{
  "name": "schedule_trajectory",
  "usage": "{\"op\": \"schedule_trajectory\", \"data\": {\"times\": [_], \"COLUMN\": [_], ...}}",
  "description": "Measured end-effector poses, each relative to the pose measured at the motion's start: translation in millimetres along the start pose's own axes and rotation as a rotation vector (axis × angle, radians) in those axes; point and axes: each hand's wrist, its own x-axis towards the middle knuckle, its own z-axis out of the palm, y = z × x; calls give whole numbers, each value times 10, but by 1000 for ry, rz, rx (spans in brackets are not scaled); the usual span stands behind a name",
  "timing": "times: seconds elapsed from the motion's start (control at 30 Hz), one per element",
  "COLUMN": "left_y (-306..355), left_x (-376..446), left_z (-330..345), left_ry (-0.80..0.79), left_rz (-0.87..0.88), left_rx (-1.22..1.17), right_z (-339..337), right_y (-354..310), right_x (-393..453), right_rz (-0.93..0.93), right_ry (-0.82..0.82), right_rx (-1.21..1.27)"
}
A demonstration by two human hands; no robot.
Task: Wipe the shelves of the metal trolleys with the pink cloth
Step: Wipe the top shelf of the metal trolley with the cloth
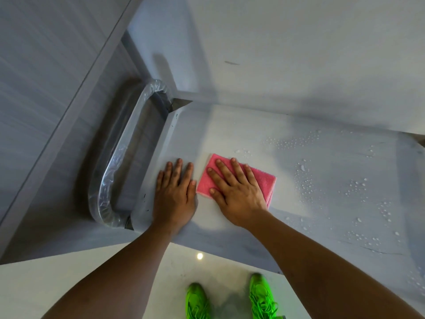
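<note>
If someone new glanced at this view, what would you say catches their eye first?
Most striking is the pink cloth near the middle, pressed flat under the right hand on the trolley's top shelf, with the left hand flat on the bare metal beside it. Next come the bright green shoes on the floor at the bottom, and the water droplets scattered over the shelf to the cloth's right.

Cloth (pixel 239 178) on the shelf (pixel 322 180), under the right hand (pixel 236 192); left hand (pixel 176 192) just left; handle (pixel 124 153) further left
</note>
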Motion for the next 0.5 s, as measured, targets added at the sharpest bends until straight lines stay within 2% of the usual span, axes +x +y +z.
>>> {"op": "schedule_trajectory", "data": {"times": [0.27,0.5], "left_y": [39,85], "left_x": [39,34], "left_z": [-11,-64], "left_ry": [-89,-37], "left_rz": [-48,-40], "left_rx": [27,17], "right_z": [-86,-243], "right_y": [181,361], "right_x": [313,724], "right_rz": [18,61], "right_ry": [-6,8], "right_rx": [-8,-5]}}
